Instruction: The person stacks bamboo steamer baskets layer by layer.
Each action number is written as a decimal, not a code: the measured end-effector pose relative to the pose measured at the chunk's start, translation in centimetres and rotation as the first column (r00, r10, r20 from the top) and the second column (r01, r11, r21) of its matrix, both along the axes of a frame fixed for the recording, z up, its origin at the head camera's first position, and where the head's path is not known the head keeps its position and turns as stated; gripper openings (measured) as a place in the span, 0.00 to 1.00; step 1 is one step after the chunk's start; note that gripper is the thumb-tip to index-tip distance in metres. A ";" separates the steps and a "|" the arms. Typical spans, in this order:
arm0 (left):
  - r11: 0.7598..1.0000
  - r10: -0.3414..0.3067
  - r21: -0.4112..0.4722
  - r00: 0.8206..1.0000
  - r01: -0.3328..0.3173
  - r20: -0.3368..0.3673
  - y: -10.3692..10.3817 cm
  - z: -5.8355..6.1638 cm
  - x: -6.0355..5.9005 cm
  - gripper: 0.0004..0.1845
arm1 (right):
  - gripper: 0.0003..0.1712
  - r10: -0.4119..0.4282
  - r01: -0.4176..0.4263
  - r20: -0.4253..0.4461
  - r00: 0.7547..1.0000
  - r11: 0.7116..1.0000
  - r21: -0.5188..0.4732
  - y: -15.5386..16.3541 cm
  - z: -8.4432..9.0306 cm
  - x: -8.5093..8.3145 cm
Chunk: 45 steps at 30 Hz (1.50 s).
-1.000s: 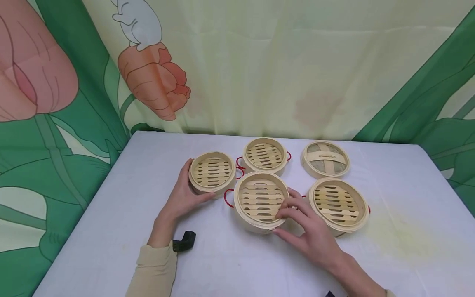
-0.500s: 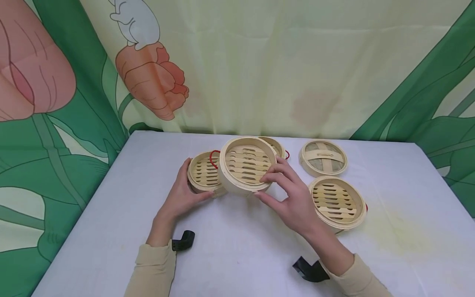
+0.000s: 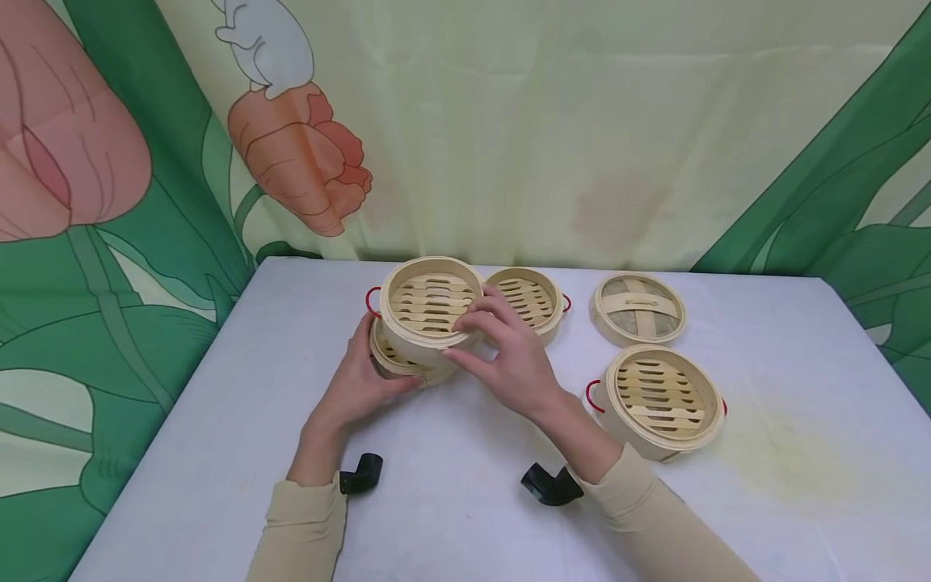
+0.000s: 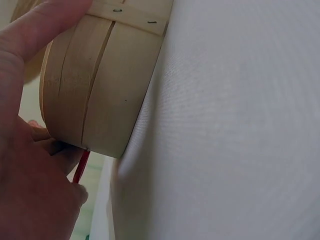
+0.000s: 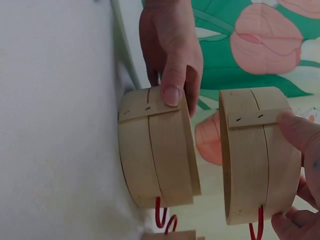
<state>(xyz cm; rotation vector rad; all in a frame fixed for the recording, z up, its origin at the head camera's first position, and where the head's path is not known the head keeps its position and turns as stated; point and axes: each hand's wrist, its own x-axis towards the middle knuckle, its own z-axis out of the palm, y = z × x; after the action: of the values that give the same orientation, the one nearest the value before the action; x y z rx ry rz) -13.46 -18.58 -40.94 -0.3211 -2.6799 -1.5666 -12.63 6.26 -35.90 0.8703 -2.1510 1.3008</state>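
My right hand grips a bamboo steamer basket by its rim and holds it in the air just above a second basket. That lower basket sits on the white table, and my left hand holds its side. The right wrist view shows the lifted basket apart from the lower basket, with my left thumb on the lower one's wall. In the left wrist view the lower basket's wall fills the frame beside my left hand.
Another open basket with red loop handles sits behind my right hand. A woven lid lies at the back right, and one more basket stands in front of it. A printed curtain hangs behind the table.
My right hand lifted the middle basket off the table and carried it left, over the basket that my left hand holds. My left hand stayed put.
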 end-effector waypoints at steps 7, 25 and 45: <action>1.000 0.015 -0.025 1.000 -0.015 -0.015 0.0 0.2 0.0 0.64 | 0.16 0.011 -0.011 0.017 1.000 1.000 0.025 -1.3 -0.6 -0.6; 0.995 0.003 0.102 1.000 -0.005 0.024 -0.2 -0.4 0.0 0.65 | 0.16 -0.007 -0.001 0.062 0.998 0.992 0.123 -2.9 -1.3 -0.9; 0.990 0.014 0.138 0.997 -0.024 0.071 -0.5 -0.6 0.1 0.64 | 0.16 -0.002 0.001 0.001 1.000 0.992 0.124 -3.2 -1.9 -1.0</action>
<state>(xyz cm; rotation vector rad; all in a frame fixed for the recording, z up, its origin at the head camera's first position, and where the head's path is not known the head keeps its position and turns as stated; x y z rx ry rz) -13.33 -19.05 -41.50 -0.2410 -2.5963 -1.7796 -13.60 3.01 -37.76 0.9165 -2.2524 1.1770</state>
